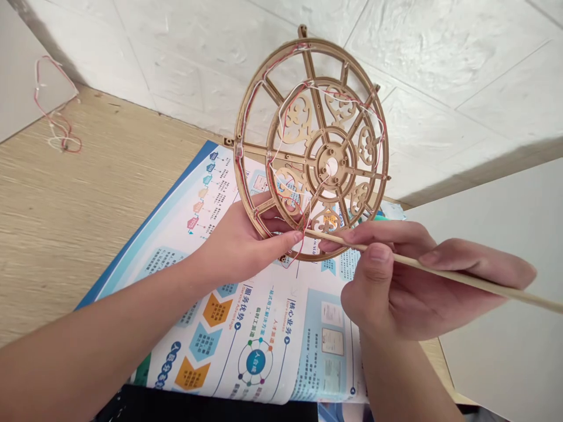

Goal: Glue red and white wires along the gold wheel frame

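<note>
A round laser-cut wooden wheel frame (pixel 312 53) stands upright, with spokes, scrollwork panels and a central hub. Thin red and white wires (pixel 281 111) run along its rim and across its spokes. My left hand (pixel 246 243) grips the lower left of the rim, with the fingers behind it and the thumb in front. My right hand (pixel 396 284) pinches a thin wooden stick (pixel 444 275) between thumb and fingers. The stick's tip reaches the lower rim near my left thumb. The wheel hides part of the paper behind it.
A printed blue-and-white brochure (pixel 241 337) lies under my hands on a light wood-grain table (pixel 65 234). A loose red-and-white wire (pixel 57 111) sits at the far left. A textured white wall (pixel 220 47) rises behind, and a white panel (pixel 497 305) stands at right.
</note>
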Demonstrator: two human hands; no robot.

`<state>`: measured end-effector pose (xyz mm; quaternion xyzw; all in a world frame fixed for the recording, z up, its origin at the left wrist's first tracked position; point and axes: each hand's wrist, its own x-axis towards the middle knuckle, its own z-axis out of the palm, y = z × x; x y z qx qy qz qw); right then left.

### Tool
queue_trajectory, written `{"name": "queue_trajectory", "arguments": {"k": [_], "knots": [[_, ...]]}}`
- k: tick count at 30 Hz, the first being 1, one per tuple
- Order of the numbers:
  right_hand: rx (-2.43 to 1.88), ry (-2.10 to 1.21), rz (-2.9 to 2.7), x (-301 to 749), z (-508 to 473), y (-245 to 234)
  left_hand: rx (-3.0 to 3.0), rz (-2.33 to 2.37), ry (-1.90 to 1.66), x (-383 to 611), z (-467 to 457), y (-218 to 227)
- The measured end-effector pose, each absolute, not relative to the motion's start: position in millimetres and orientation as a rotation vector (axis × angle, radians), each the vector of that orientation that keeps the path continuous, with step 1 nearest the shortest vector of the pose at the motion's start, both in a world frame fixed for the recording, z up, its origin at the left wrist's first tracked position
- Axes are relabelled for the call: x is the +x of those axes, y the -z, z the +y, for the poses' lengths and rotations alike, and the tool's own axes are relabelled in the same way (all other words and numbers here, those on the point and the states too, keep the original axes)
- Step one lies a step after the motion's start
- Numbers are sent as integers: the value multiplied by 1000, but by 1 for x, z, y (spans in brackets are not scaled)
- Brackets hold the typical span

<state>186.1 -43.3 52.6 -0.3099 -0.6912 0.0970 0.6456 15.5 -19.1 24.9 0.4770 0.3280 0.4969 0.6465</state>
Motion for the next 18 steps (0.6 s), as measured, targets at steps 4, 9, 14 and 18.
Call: {"name": "queue_trajectory", "arguments": {"k": [4,9,14,18], "knots": [[-744,-157,-1625,190,-45,-54,1113,773,-1138,15,-20,-26],[-713,-147,-1647,191,-44,-52,1134,781,-1142,14,-20,-26],[-663,-245,-1581,189,-44,-48,1161,807,-1129,14,-20,-23],[-631,-301,-1557,189,-42,-49,1167,801,-1138,14,-20,-21]]}}
